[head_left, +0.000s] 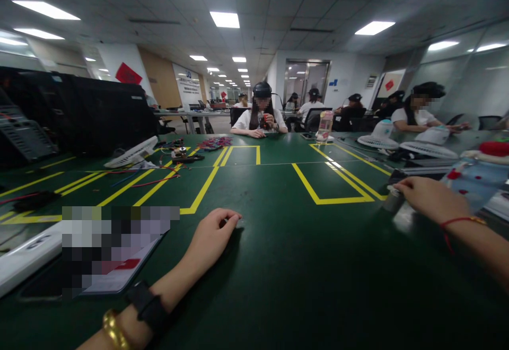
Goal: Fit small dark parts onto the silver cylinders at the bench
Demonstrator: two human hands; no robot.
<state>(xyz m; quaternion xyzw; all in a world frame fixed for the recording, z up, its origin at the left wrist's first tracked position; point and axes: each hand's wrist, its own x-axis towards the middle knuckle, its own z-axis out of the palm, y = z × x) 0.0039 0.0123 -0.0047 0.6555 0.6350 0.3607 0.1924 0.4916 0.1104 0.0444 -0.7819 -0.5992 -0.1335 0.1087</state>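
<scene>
My right hand (433,199) pinches the top of a small grey metallic cylinder (393,200), which is upright at the right of the green table (278,265). Just beyond that hand is a light-blue container (479,177) with red details, partly hidden by it. My left hand (214,238) rests low over the table's middle, thumb and fingertips pressed together. Whatever lies between those fingertips, if anything, is too small to make out. Left of its forearm lies a phone-like slab (119,278), partly blurred out, beside a long white object (34,257).
Yellow tape lines (344,200) mark the table. Wires (214,143) and a white fan (133,152) lie at the left, near a black case (91,111). More fans (377,135) and a pink bottle (325,126) stand at the right. A person (258,116) sits opposite.
</scene>
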